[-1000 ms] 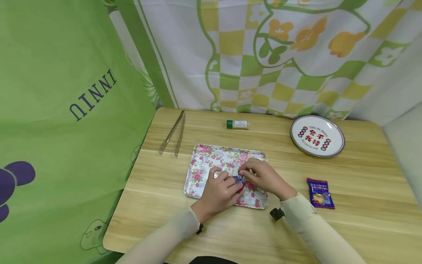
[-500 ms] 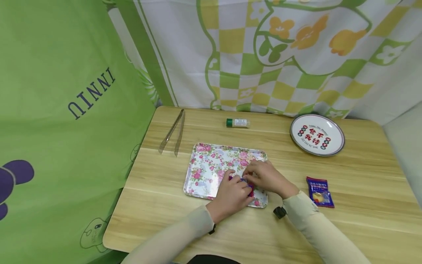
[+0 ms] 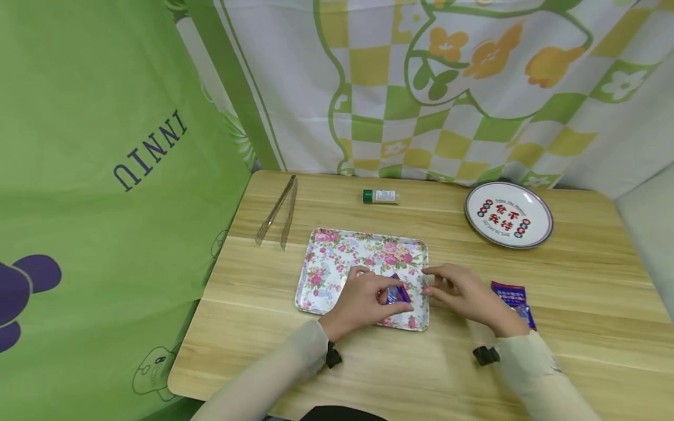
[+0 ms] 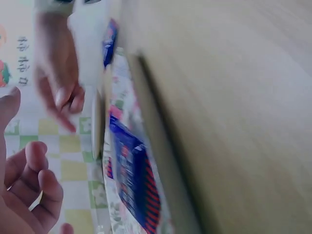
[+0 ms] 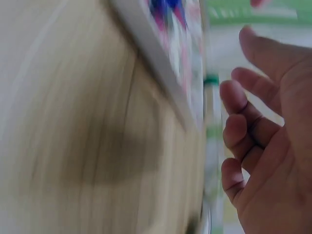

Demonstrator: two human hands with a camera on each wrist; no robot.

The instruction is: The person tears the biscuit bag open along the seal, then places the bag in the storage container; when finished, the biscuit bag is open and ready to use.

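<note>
Checked cloth hangs behind a wooden table. On the flowered tray, a blue packet lies between the left hand's parted thumb and forefinger, apparently untouched, though the wrist view is blurred. The right hand's fingers are parted, holding nothing; behind them, partly hidden, lies another packet.

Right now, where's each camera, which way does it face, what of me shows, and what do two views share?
Head: worn on your head, facing forward and down at the floral tray; your left hand, right hand and sleeves show.
Left wrist: on that wrist, tilted sideways, looking across the floral tray and its blue packet toward the curtain; both hands show.
Right wrist: on that wrist, blurred, looking past the floral tray's edge; the right hand shows.
Shared: both wrist views show floral tray and blue packet.
</note>
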